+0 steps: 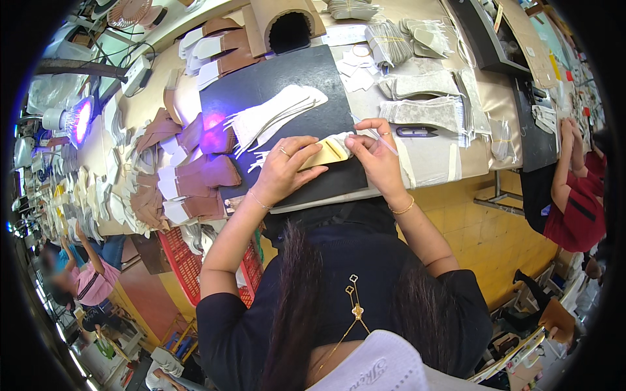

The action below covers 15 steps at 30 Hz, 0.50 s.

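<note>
On the black rectangular work mat (287, 85) at the middle of the long beige table (450, 163), both hands meet over a small tan, wedge-shaped piece of stiff sheet material (324, 154). Much of that piece is covered: the left hand (285, 168) lies across its near left end, and its right end, where a pale off-white layer (339, 140) shows, disappears under the right hand's fingertips. Whether the pale layer is joined to the tan piece or only lying on it cannot be told.

The left hand comes in with the wrist bent, palm down, fingers curled and held close together, thumb underneath, gripping the tan piece along its near edge. The right hand (375, 153) is arched over the piece's right end, thumb and forefinger pressed together on the pale edge, while a thin white stick-like tool (375, 135) runs slanting between its fingers; the tool's tip is too fine to make out.

Just beyond the hands, a fanned stack of white cut pieces (277, 114) lies on the mat, tinted by violet light at its left. Brown and white cut pieces (195, 176) are heaped left of the mat, their shapes blurring toward the rim. Grey patterned stacks (427, 111) sit to the right, and another person's forearms (567, 163) are cut off at the right edge.
</note>
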{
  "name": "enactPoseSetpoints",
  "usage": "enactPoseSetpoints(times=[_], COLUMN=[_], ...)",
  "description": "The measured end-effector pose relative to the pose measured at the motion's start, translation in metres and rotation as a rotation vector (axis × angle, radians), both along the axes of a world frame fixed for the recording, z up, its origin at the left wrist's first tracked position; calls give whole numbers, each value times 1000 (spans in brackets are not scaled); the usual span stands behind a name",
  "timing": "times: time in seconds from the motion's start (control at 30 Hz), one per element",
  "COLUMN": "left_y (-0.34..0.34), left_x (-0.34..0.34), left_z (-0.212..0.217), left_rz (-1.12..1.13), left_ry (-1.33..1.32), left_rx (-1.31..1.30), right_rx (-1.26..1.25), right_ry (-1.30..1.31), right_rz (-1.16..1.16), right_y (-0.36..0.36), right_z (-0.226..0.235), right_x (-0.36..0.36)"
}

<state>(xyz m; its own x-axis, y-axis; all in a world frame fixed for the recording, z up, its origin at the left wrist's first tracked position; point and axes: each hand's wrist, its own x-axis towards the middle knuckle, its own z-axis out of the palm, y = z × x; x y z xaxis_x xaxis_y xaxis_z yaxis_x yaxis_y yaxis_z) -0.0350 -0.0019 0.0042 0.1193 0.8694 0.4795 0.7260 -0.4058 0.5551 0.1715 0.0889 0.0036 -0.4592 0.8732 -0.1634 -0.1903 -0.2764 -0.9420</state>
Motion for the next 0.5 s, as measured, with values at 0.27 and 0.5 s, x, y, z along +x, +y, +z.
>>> enactPoseSetpoints(times=[0.27,0.5], left_y=[-7,-23], left_x=[-5,-5], left_z=[-3,-1], left_rz=[21,124], left_ry=[-196,-536], left_rx=[47,30], right_rx=[355,739], right_ry=[-86,-366], right_rz=[2,6], right_y=[1,-6], right_z=[2,3], right_x=[-11,-7])
